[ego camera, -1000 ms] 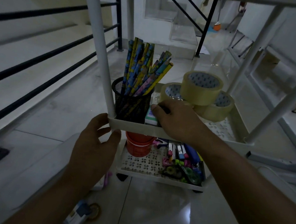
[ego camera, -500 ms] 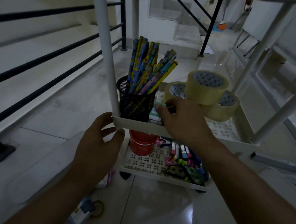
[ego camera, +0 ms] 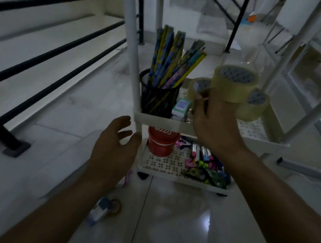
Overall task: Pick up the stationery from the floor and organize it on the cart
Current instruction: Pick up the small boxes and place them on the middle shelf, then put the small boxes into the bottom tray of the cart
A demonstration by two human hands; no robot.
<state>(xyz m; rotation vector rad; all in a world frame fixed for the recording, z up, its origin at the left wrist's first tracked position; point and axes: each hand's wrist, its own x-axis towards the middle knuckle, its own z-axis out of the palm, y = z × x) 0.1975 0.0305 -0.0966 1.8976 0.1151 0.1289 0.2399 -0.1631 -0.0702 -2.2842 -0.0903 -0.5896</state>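
The white cart (ego camera: 156,121) stands in front of me. Its middle tray carries a black mesh cup of colourful pencils (ego camera: 158,100), a small green-and-white box (ego camera: 181,107) and three rolls of clear tape (ego camera: 234,84). My right hand (ego camera: 214,121) hovers over this tray between the box and the rolls, fingers loosely curled; I see nothing in them. My left hand (ego camera: 114,148) is spread just off the cart's front left corner post. On the floor lie a tape dispenser (ego camera: 102,210) and a pink item (ego camera: 128,178), partly hidden by my left arm.
The bottom tray (ego camera: 160,165) holds an orange bucket (ego camera: 162,142) and a heap of markers and clips (ego camera: 204,166). A black stair railing (ego camera: 52,51) runs along the left. White frame legs (ego camera: 308,116) stand at the right. Glossy floor tiles lie below.
My right hand has lifted off the small box and shifted right toward the tape rolls. My left hand has let go of the tray's corner and spread its fingers.
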